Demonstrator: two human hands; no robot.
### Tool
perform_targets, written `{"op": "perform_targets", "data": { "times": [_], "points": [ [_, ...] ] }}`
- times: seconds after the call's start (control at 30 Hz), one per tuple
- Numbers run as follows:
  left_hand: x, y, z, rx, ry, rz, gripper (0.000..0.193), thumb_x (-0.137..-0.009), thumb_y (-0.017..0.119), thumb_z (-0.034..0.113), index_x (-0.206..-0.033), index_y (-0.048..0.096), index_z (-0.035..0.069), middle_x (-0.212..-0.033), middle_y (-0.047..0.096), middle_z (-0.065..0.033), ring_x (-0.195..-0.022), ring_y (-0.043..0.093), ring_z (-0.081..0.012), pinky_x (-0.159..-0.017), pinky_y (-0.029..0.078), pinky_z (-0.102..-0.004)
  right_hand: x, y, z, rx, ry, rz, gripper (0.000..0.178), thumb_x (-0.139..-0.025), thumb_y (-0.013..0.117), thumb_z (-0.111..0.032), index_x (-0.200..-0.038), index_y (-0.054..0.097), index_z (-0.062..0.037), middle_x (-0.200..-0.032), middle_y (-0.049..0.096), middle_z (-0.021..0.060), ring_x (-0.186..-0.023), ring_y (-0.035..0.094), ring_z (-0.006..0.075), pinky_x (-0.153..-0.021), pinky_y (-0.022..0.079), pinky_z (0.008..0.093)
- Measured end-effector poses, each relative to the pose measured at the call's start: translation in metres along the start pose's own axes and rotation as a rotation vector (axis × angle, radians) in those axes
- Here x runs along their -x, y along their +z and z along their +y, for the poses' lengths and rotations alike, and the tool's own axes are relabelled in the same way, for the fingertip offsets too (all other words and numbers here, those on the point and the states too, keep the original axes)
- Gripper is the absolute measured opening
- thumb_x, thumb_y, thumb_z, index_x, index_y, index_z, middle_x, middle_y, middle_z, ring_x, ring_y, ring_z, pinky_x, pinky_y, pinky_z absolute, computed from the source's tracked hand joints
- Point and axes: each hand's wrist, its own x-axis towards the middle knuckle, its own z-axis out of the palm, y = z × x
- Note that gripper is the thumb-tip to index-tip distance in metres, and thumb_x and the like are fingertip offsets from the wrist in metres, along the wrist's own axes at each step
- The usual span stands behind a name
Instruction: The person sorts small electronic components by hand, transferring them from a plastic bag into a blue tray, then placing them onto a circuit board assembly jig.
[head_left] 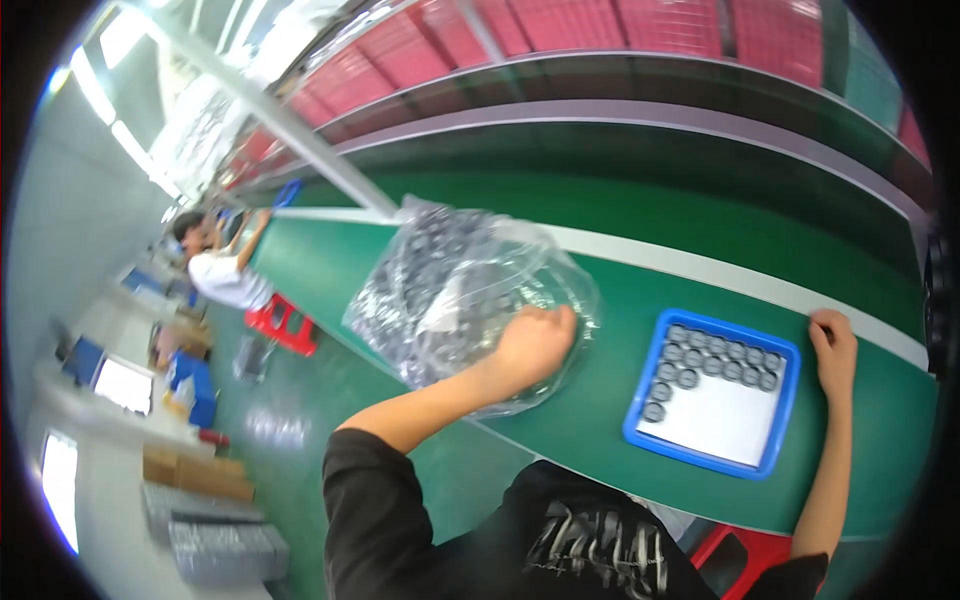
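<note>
A blue tray (697, 458) holds round grey caps (711, 367) on a white sheet (712, 420), the right hand (836, 350) just beside it. The left hand (537, 347) curls at a clear plastic bag (470, 300) of dark grey parts; whether either hand grips anything cannot be told.

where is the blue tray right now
In the head view, the blue tray lies right of centre on the green table, between the clear plastic bag on its left and the right hand on its right.
</note>
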Motion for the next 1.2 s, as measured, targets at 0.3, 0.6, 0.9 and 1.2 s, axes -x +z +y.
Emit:
{"op": "perform_targets", "data": {
  "times": [0.3, 0.6, 0.9, 1.2],
  "points": [
    [0.018, -0.01, -0.004, 0.066, 0.094, 0.244, 0.023, -0.077, 0.063, 0.004, -0.098, 0.068, -0.002, -0.085, 0.06, -0.0111, -0.08, 0.058, -0.0277, -0.073, 0.045, -0.0384, -0.003, 0.001, 0.007, -0.012, 0.022, -0.076, 0.007, -0.093, 0.06, -0.005, -0.098, 0.061, 0.0002, -0.111, 0.062, 0.0074, -0.097, 0.058, 0.0172, -0.082, 0.045, 0.0269],
    [0.019, 0.004, 0.005, 0.17, 0.07, 0.277, 0.017, -0.078, 0.068, 0.003, -0.094, 0.067, -0.002, -0.086, 0.059, -0.0104, -0.08, 0.057, -0.0276, -0.072, 0.046, -0.0376, -0.004, -0.003, 0.013, 0.003, 0.064, -0.091, 0.008, -0.094, 0.059, -0.006, -0.098, 0.061, 0.0012, -0.114, 0.062, 0.0099, -0.106, 0.058, 0.0203, -0.09, 0.045, 0.0286],
    [0.011, 0.009, -0.005, 0.437, -0.011, 0.27, 0.012, -0.081, 0.07, 0.004, -0.091, 0.065, 0.0, -0.097, 0.06, -0.012, -0.091, 0.059, -0.0323, -0.082, 0.049, -0.0413, -0.001, -0.007, 0.029, -0.014, 0.034, -0.125, 0.012, -0.096, 0.058, -0.007, -0.104, 0.062, 0.0008, -0.119, 0.063, 0.0082, -0.11, 0.058, 0.0181, -0.094, 0.044, 0.0274],
    [0.012, 0.0, -0.017, 0.416, 0.05, 0.318, 0.006, -0.083, 0.069, 0.002, -0.089, 0.071, 0.002, -0.097, 0.06, -0.0094, -0.091, 0.057, -0.0299, -0.081, 0.048, -0.0405, -0.001, -0.007, 0.031, -0.03, 0.062, -0.129, 0.013, -0.098, 0.056, -0.008, -0.107, 0.062, 0.0007, -0.122, 0.062, 0.0079, -0.11, 0.057, 0.0173, -0.093, 0.044, 0.0277]
  ]
}}
